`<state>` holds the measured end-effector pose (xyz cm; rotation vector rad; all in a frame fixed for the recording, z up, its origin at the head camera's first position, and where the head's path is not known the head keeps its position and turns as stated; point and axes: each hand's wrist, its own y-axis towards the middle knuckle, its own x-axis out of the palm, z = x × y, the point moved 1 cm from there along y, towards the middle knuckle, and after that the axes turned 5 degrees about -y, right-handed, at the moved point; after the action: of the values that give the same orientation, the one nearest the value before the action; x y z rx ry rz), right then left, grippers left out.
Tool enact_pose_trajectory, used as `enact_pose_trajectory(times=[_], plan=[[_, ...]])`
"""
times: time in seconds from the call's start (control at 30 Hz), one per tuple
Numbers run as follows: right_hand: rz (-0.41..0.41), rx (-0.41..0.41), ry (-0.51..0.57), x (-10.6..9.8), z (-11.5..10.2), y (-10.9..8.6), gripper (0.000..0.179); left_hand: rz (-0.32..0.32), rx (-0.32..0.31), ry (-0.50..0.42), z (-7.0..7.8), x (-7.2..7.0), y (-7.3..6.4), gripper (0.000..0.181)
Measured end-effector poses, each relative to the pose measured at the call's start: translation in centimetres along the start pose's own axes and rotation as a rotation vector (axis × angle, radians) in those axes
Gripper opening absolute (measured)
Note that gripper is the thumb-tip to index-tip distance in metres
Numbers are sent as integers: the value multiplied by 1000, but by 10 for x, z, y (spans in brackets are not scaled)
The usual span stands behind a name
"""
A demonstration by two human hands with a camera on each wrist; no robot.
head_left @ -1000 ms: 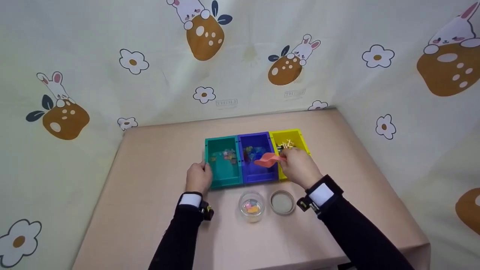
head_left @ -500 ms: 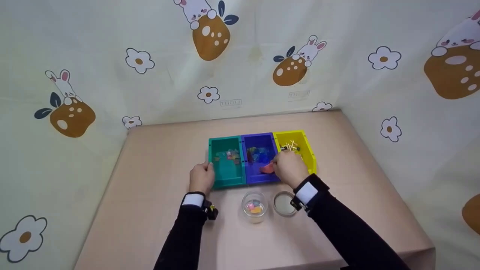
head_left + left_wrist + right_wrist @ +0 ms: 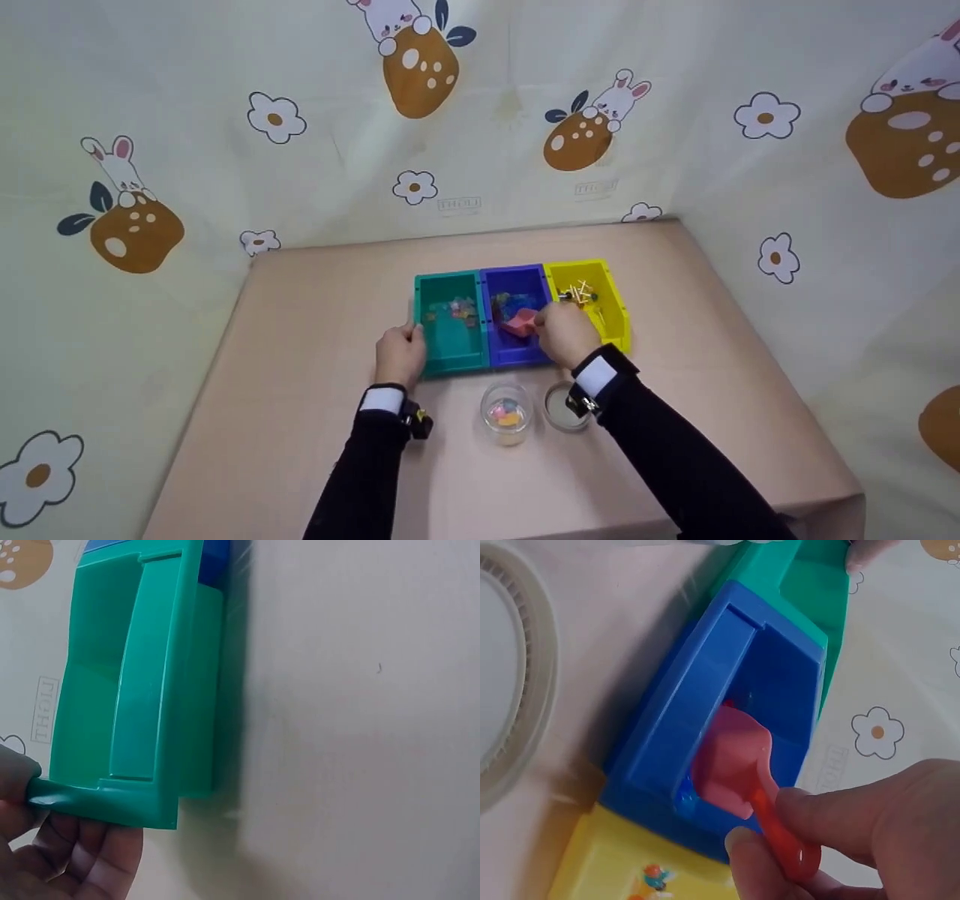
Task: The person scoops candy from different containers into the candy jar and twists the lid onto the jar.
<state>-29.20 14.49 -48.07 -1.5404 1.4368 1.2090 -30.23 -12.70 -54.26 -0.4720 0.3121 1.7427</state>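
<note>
Pale cloth (image 3: pixel 487 135) printed with rabbits, brown fruit and white flowers hangs behind a beige-covered table (image 3: pixel 322 300). From the head view, 3 joined bins stand at the middle of the frame: a green bin (image 3: pixel 456 351) to the left, a blue bin (image 3: pixel 531 355) between, a yellow bin (image 3: pixel 618 315) to the right. The right hand (image 3: pixel 568 332) grips a coral scoop (image 3: pixel 517 323) inside the blue bin. Compared with 0.5 s ago, that hand sits farther left and more of the scoop shows, higher in the bin; 1.0 s ago the scoop was by the divider next to the yellow bin. The scoop's bowl points left and slightly down, its long axis running mostly sideways. The left hand (image 3: pixel 400 355) holds the green bin's left edge, as in both earlier frames. Lower centre, a clear jar (image 3: pixel 507 433) with coloured pieces stands beside a lid (image 3: pixel 559 409), now partly covered by the right wrist.

On the left wrist view, at lower left, the thumb lies over the green rim with fingers curled beneath, a detail the head view hides.

Right wrist view: thumb and fingers pinch the scoop's handle; its bowl points to the upper left, the long axis diagonal towards lower right. Only here does the lid's ribbed inner wall show, at the left edge.
</note>
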Motion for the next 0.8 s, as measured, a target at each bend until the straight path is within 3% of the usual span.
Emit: enact_pose_trajectory(times=[0.1, 0.33, 0.47, 0.63, 0.8], plan=[[-34, 44, -11, 9, -5, 6, 15, -9, -2, 0, 0, -1, 0, 38], [28, 104, -156, 28, -11, 21, 10, -11, 10, 7, 2, -4, -2, 38], [9, 134, -241, 29, -19, 28, 14, -2, 20, 12, 1, -4, -4, 36], [-25, 87, -317, 33, -28, 35, 16, 1, 22, 24, 2, -5, -3, 36], [-8, 39, -364, 40, -31, 43, 10, -11, -3, 13, 1, -6, 1, 37]])
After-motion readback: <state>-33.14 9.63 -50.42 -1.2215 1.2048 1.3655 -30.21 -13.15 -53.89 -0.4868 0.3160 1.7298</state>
